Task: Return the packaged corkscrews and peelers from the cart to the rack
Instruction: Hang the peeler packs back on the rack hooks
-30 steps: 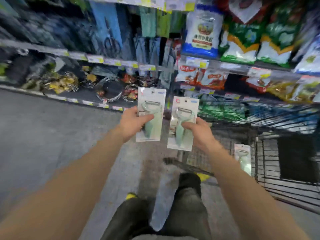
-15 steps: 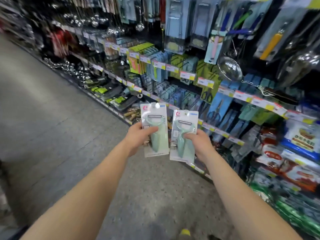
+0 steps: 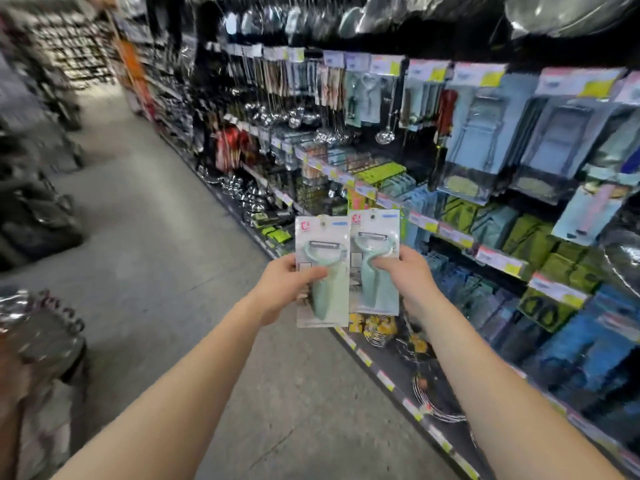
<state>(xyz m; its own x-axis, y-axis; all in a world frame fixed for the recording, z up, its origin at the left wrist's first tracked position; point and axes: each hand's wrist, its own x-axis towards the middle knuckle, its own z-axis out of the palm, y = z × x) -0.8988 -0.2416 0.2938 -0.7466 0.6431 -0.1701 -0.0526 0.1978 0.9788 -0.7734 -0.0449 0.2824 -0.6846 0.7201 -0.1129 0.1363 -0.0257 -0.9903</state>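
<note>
Shop aisle now fills the view, the cart gone from sight. Two carded peelers, left peeler (image 3: 322, 271) and right peeler (image 3: 374, 263), are held upright, edges overlapping, near the rack (image 3: 491, 188). Left hand (image 3: 282, 289) and right hand (image 3: 410, 280) each grasp one, arms outstretched; hanging comes next.

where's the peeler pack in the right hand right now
In the head view it is just right of centre, upright in the right hand: the right peeler pack overlaps the left hand's pack, before the utensil rack.
</note>
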